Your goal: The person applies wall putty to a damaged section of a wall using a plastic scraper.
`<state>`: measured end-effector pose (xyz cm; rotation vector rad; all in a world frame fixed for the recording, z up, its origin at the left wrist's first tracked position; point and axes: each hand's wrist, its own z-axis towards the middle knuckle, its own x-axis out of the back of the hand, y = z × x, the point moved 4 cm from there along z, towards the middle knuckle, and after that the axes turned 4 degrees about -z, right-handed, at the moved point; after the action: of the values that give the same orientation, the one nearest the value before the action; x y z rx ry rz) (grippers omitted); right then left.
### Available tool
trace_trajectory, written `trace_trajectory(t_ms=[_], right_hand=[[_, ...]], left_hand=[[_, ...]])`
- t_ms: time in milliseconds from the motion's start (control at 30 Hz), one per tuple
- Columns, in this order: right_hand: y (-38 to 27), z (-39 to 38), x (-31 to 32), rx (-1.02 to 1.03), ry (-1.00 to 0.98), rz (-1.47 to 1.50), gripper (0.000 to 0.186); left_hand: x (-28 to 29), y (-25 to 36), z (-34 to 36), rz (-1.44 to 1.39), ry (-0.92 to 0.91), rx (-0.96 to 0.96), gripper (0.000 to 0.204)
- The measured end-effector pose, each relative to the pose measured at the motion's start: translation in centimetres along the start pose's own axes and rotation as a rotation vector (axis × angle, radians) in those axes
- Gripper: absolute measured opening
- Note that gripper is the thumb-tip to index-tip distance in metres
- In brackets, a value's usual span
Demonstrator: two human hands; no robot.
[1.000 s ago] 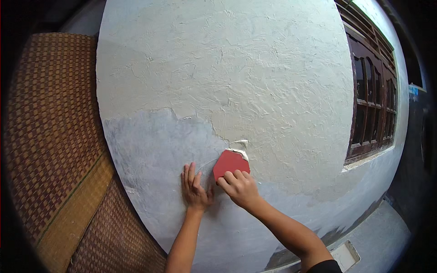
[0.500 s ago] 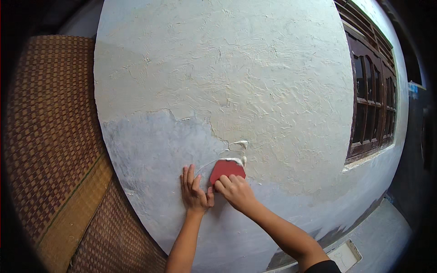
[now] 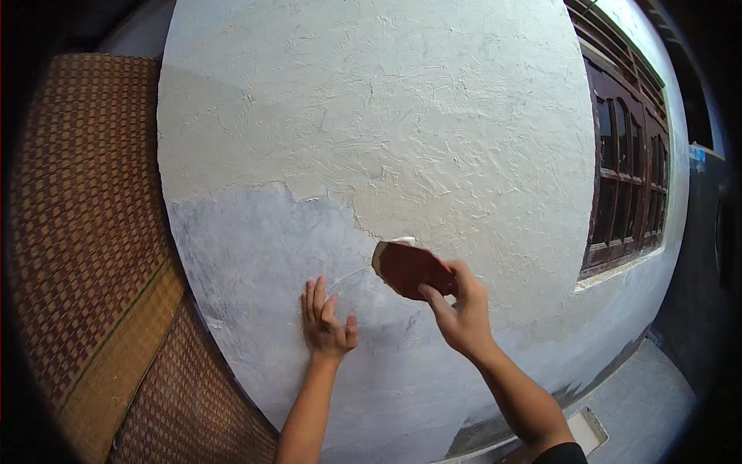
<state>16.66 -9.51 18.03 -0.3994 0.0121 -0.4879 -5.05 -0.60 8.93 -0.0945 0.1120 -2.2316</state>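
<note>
From where I stand, the right hand [image 3: 466,308] is closed on a red scraper [image 3: 410,271], thumb on the near face and fingers curled behind, a hold that seems meant to leave the far edge free. That pale edge points to about ten o'clock; whether it touches the wall [image 3: 402,410] I can't tell, but the blade looks tilted off it. Just above, at twelve, sits a little white paste [image 3: 406,240], near where rough cream coat [image 3: 502,155] meets a smoother grey patch [image 3: 255,240]. At eight o'clock from the scraper, the left hand [image 3: 326,329] grips nothing: it lies open on the grey, fingers toward twelve, thumb spread, probably to brace the body. Woven mats [image 3: 93,178] hang at nine, a window [image 3: 624,185] sits at two, and a white tray [image 3: 596,424] lies between four and five, perhaps kept within reach.
</note>
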Motion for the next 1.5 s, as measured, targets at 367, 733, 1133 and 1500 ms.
trace_trajectory(t_ms=[367,733,1133,1500], right_hand=[[4.4,-8.9,-9.0,-0.8,0.253,1.08,0.025],[6.4,-9.0,-12.3,-0.974,0.437,1.114,0.018],[6.2,-10.7,-7.4,-0.928,0.247,0.84,0.019],[-0.2,3.6,6.1,0.045,-0.143,-0.275,0.01]], left_hand=[[-0.1,0.3,0.2,0.01,-0.014,0.002,0.04],[-0.3,-0.6,-0.1,-0.032,-0.008,-0.016,0.036],[0.0,-0.1,-0.1,-0.04,-0.004,-0.011,0.035],[0.0,-0.7,-0.3,-0.013,0.007,-0.008,0.033]])
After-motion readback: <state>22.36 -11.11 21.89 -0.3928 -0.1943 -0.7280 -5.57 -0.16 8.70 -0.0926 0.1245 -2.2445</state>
